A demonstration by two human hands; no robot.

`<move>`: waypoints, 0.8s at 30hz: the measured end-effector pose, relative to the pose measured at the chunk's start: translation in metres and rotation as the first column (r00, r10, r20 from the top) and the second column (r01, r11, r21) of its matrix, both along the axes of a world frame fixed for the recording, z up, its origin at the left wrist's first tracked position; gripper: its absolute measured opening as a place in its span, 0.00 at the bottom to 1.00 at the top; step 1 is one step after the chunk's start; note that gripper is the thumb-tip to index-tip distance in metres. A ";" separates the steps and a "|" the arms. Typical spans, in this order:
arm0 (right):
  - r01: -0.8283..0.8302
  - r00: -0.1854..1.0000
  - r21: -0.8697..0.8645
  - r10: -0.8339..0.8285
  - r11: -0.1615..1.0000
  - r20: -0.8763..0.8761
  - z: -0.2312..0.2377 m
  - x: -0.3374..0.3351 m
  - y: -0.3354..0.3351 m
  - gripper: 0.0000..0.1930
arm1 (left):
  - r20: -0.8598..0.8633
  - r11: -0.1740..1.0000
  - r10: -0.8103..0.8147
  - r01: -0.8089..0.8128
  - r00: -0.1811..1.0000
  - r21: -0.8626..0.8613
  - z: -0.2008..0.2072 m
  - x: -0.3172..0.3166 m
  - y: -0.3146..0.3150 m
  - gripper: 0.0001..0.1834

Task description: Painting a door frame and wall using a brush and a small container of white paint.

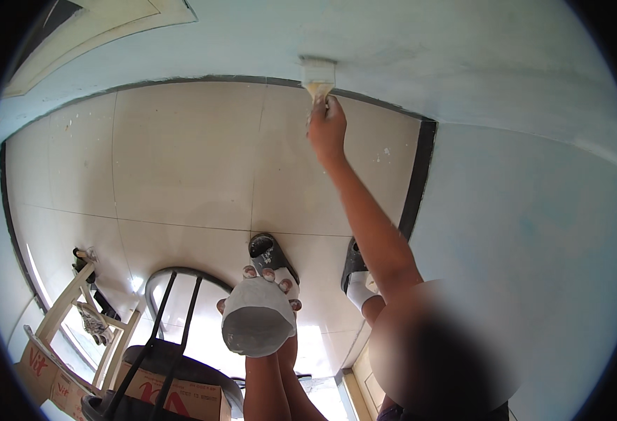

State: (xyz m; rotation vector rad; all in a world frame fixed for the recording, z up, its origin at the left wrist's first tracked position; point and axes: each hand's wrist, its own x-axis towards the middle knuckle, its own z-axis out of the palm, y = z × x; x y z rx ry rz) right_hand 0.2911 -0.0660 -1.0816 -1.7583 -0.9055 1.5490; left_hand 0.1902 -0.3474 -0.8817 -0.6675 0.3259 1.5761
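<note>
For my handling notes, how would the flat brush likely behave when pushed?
The flat brush is probably light, since the right hand alone holds it outstretched. Its wide bristle end would likely flex, while the wooden-looking handle should stay stiff.

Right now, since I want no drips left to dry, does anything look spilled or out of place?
Yes: white flecks lie on the beige floor beyond the right hand, toward the corner, and white marks speckle the dark slipper just past the white container. They stand out against those surfaces, possibly paint splashes.
</note>
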 end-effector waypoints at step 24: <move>0.234 0.956 0.481 -0.290 0.845 0.043 -0.027 0.083 0.029 0.13 | -0.081 0.983 0.000 -0.014 0.997 -0.183 0.034 0.022 0.034 0.29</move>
